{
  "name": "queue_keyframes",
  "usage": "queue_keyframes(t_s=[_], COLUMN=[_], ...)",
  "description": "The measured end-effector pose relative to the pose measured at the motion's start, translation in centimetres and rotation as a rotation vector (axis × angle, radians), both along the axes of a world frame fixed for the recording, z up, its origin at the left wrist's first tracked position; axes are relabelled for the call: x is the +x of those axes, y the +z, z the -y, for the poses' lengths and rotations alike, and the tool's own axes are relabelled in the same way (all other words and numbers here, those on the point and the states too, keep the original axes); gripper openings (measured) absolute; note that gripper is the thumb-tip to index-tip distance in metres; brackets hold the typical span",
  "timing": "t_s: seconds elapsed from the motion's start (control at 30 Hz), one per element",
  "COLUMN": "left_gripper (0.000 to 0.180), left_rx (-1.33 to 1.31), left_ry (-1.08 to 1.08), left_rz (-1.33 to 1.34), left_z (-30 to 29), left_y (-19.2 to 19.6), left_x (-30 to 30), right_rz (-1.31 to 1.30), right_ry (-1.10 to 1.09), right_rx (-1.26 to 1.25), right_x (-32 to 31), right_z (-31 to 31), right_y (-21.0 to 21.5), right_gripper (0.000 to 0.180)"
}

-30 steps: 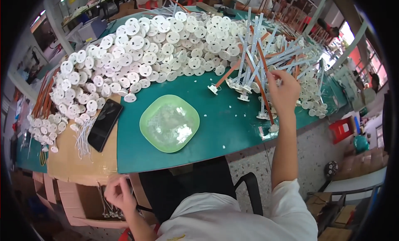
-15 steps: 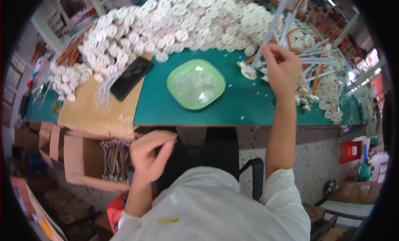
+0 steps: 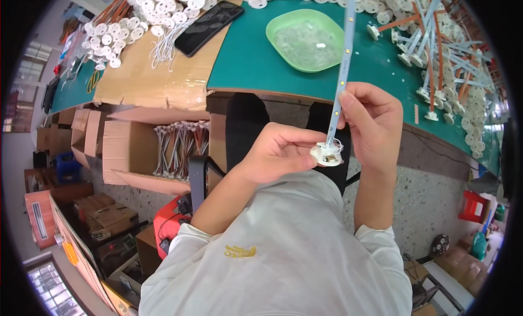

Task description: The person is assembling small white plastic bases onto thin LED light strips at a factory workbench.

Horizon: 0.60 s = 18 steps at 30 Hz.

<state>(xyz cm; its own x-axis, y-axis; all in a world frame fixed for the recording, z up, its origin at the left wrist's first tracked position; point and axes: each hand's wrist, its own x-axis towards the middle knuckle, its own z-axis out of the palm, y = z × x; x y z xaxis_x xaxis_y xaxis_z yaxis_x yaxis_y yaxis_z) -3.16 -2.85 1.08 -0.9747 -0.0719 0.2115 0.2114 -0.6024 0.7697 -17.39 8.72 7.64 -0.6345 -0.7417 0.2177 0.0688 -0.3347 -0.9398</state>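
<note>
Between my two hands, above my lap, stands a narrow LED strip (image 3: 341,83) with small yellow chips, upright and fixed at its lower end to a round white base (image 3: 328,156). My left hand (image 3: 278,154) grips the base at its edge between thumb and fingers. With thumb and index finger, my right hand (image 3: 371,120) pinches the strip just above the base. A thin clear wire loops beside the joint. Beyond the strip, on the green table mat, is a pale green bowl (image 3: 277,37) with small clear pieces inside.
White round bases (image 3: 180,3) are heaped along the table's far side. More strips with bases (image 3: 436,54) lie tangled at the right. A black phone (image 3: 210,27) rests by white wires on cardboard (image 3: 147,76). Below left, an open carton (image 3: 128,152) holds many strips.
My right hand has come back from the pile at the right with an LED strip and its base. My left hand has moved right and taken hold of the base. The view has tilted downward.
</note>
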Motion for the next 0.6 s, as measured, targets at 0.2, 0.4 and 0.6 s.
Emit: queue_keyframes(t_s=[0.2,0.4,0.6], left_gripper=[0.039,0.039,0.039], left_rx=[0.187,0.081,0.013], left_ry=[0.002,0.018,0.008], left_rz=[-0.120,-0.144,-0.131], left_z=[-0.8,0.3,0.4], left_y=[0.4,-0.1,0.5], left_x=[0.5,0.7,0.6], right_rz=[-0.455,-1.115,-1.192], right_ry=[-0.368,-0.231,-0.341], right_rx=[-0.198,-0.241,-0.243], right_x=[1.6,3.1,3.0], right_z=[-1.0,-3.5,-3.3], right_y=[-1.5,-0.9,-2.5], right_gripper=[0.010,0.029,0.028])
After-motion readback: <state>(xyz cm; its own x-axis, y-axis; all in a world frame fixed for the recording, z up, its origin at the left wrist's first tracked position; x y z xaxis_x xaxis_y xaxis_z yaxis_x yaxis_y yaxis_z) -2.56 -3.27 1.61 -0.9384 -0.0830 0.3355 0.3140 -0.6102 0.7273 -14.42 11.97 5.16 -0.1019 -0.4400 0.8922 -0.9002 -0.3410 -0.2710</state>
